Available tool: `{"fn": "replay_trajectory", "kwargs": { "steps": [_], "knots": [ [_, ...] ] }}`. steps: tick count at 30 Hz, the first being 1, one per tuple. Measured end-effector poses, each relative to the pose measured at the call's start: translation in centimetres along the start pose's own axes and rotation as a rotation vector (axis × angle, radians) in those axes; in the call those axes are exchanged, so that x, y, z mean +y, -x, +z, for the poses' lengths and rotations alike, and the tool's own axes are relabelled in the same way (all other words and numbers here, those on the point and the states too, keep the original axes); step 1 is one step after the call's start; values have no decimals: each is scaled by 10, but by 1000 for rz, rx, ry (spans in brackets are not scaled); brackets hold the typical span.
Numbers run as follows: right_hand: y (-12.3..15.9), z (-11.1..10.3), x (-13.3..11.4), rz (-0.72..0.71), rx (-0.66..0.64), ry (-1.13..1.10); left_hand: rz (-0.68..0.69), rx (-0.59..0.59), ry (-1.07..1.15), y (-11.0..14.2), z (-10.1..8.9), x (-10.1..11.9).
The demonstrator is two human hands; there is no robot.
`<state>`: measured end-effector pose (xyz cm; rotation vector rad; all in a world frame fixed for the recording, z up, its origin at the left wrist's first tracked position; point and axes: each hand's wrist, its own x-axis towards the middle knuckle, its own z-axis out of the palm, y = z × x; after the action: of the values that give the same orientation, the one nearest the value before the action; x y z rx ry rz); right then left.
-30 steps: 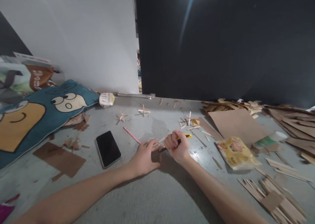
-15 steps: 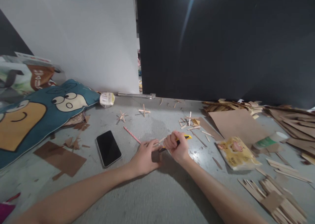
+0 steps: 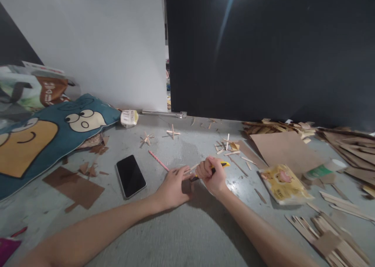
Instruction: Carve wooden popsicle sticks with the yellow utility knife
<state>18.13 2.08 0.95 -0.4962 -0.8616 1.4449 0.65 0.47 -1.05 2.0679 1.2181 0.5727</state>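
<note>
Head view: thin wooden stick [image 3: 193,168] between the hands, at left hand's [image 3: 175,187] fingertips, thumb apart, pinch unclear; right hand [image 3: 213,176] fisted round yellow cutter [image 3: 225,164]; stick likely light, stiff, snappable, best held flat, clear of cutter.

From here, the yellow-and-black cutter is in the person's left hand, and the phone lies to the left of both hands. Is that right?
Not quite: the head view shows the yellow-and-black cutter in the right hand, not the left hand. The phone does lie to the left of both.
</note>
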Motion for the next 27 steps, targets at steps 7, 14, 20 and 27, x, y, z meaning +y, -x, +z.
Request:
{"fn": "replay_trajectory", "kwargs": {
  "steps": [7, 14, 20, 27],
  "knots": [
    [0, -1, 0, -6, -11, 21, -10, 6, -1, -1, 0, 0],
    [2, 1, 2, -18, -16, 43, 22, -19, -23, 0, 0, 1],
    [0, 6, 6, -1, -19, 65, 17, -23, -44, -1, 0, 0],
    [1, 8, 5, -4, -33, 80, 56, -19, -30, -2, 2, -3]
  ]
}}
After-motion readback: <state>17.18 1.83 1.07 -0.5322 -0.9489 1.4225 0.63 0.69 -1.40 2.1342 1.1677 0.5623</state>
